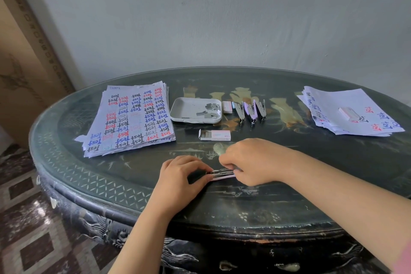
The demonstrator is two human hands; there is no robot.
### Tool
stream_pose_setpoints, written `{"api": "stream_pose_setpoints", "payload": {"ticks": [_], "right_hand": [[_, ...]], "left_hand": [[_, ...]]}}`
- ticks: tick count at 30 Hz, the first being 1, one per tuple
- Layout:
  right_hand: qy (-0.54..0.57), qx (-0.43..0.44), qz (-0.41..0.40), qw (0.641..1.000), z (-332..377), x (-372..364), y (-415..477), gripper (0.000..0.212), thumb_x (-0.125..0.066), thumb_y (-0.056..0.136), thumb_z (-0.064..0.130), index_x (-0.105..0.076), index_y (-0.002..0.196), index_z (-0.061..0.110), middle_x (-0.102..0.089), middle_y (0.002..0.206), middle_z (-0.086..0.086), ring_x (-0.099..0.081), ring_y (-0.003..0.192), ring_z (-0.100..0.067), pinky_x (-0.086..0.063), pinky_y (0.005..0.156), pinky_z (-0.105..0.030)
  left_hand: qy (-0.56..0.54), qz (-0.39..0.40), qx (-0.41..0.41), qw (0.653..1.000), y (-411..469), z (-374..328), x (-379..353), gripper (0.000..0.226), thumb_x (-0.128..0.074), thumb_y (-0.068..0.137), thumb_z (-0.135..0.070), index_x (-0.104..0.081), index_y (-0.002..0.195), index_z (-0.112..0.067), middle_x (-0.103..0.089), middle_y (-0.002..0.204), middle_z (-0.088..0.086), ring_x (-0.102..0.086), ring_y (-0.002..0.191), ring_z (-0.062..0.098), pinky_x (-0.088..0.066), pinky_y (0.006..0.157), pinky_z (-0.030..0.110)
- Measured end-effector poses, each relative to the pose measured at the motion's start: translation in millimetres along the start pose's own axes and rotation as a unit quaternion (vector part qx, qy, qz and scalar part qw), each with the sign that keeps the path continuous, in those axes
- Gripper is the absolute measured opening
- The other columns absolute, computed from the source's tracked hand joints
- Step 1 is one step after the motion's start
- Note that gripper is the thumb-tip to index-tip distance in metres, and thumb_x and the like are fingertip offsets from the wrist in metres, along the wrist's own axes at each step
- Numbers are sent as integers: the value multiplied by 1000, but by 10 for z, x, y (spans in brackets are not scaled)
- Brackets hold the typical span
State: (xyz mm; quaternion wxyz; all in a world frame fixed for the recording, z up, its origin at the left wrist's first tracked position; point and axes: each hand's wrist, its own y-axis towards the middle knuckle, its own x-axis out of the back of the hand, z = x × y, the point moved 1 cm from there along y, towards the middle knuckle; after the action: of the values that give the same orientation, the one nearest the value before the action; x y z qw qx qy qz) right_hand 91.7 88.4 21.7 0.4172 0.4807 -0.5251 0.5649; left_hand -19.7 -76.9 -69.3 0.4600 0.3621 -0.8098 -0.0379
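A small stapler [222, 173] with metal top and pale pink body lies on the dark table near the front edge. My left hand [180, 178] pinches its left end. My right hand [251, 160] grips its right end from above, fingers curled over it. An open box of staples [214, 135] lies just behind my hands. A white tray [184, 109] with several staple strips stands further back. Three more staplers [251, 111] lie side by side to the right of the tray.
A stack of sheets [131, 120] covered in the word "Test" lies at the back left. Another paper stack [347, 113] with a small box [348, 113] on it lies at the far right. A small box [227, 107] stands beside the tray. A cardboard box [24, 55] leans at the left.
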Motion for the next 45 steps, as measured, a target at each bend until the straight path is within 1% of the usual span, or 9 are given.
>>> {"api": "stream_pose_setpoints", "payload": {"ticks": [6, 13, 15, 19, 23, 27, 33, 41, 45], "right_hand": [[94, -46, -12, 994, -73, -2, 16, 18, -64, 86, 18, -52, 73, 20, -59, 74, 7, -53, 68, -8, -46, 63, -29], [227, -77, -123, 963, -65, -70, 3, 13, -60, 81, 9, -62, 78, 22, -64, 78, 9, -59, 73, -6, -54, 72, -30], [248, -77, -139, 956, -60, -104, 0, 16, -60, 83, 8, -66, 86, 23, -65, 80, 8, -58, 76, -6, -53, 75, -27], [253, -84, -123, 956, -98, -156, -3, 26, -57, 94, 12, -71, 112, 25, -62, 92, 7, -52, 79, 7, -41, 75, -8], [300, -106, -113, 941, -131, -148, -15, 14, -68, 87, 18, -76, 98, 23, -68, 92, 6, -64, 78, -6, -55, 75, -21], [334, -117, -126, 927, -136, -142, -38, 13, -74, 82, 23, -78, 94, 25, -66, 86, 12, -62, 81, -2, -51, 76, -17], [343, -138, -100, 924, -143, -261, -81, 12, -74, 81, 29, -76, 92, 34, -58, 96, 9, -55, 92, -6, -45, 87, -24], [371, -160, -141, 904, -161, -320, -111, 11, -71, 85, 20, -77, 92, 25, -60, 91, 6, -59, 83, -7, -42, 65, -3], [351, -159, -143, 912, -160, -348, -107, 10, -70, 85, 24, -76, 92, 29, -62, 91, 10, -60, 85, -6, -42, 68, -10]], "left_hand": [[2, -1, 0, 1000, -2, -13, 6, 26, -57, 78, -61, -68, 92, -43, -63, 94, -28, -57, 96, -4, -45, 91, 43], [0, -3, -1, 1000, 0, -16, 7, 25, -57, 78, -61, -68, 92, -43, -63, 94, -28, -57, 96, -3, -45, 91, 43], [0, -4, -1, 1000, -1, -16, 8, 26, -57, 78, -61, -68, 92, -43, -63, 94, -27, -57, 96, -3, -45, 91, 43], [-1, -2, 1, 1000, 0, -11, 4, 25, -57, 78, -62, -68, 92, -43, -63, 94, -28, -57, 96, -3, -45, 91, 43], [1, 1, 2, 1000, 0, -2, 2, 24, -58, 78, -61, -67, 93, -44, -63, 95, -29, -56, 97, -5, -44, 92, 43], [2, 2, 4, 1000, -2, -11, 8, 25, -56, 79, -62, -67, 93, -44, -62, 96, -29, -55, 98, -5, -42, 94, 43], [-3, 2, 4, 1000, -1, -15, 11, 26, -56, 78, -61, -67, 93, -44, -63, 95, -29, -56, 98, -5, -43, 94, 43], [2, 5, 8, 1000, -7, -12, 10, 26, -55, 78, -62, -67, 94, -44, -62, 97, -29, -55, 100, -5, -40, 97, 43], [4, 7, 6, 1000, -10, -15, 16, 25, -56, 79, -61, -67, 94, -45, -62, 97, -30, -54, 101, -5, -40, 97, 42]]}}
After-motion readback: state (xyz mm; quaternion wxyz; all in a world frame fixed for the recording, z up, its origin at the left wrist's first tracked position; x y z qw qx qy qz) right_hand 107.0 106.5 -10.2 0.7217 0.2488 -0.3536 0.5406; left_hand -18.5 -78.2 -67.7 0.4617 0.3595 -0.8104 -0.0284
